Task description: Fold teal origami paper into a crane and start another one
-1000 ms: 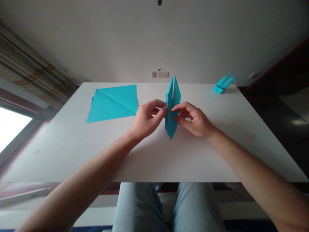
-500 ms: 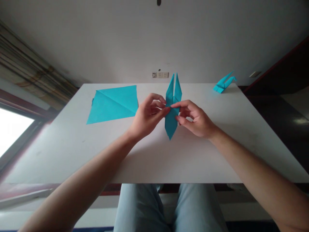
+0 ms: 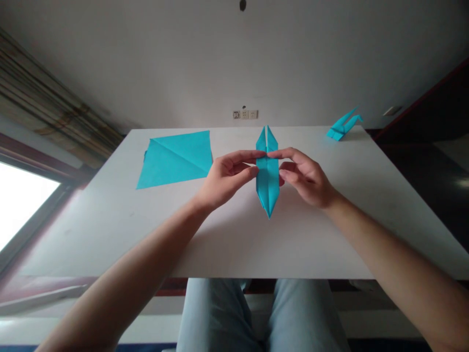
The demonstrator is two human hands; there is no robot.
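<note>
Between my hands is a folded turquoise origami paper [image 3: 268, 181], long and narrow, with two points at its far end and a single point towards me. My left hand [image 3: 229, 173] grips its left edge, index fingertip lying across the upper part and thumb at the side. On the opposite edge, my right hand [image 3: 308, 176] holds it with the index fingertip on top and the thumb beside the edge. Both index fingertips nearly meet at the middle crease. The paper's underside is hidden.
A flat turquoise sheet [image 3: 179, 159] with a diagonal crease lies at the left of the white table [image 3: 227, 244]. A finished turquoise paper crane [image 3: 342, 128] stands at the far right. Wall sockets [image 3: 245, 114] sit behind the table.
The far end of the folded paper has tipped down, so its two points look shorter and closer together. My left index finger has stretched onto its front, and my right thumb has shifted to the edge.
</note>
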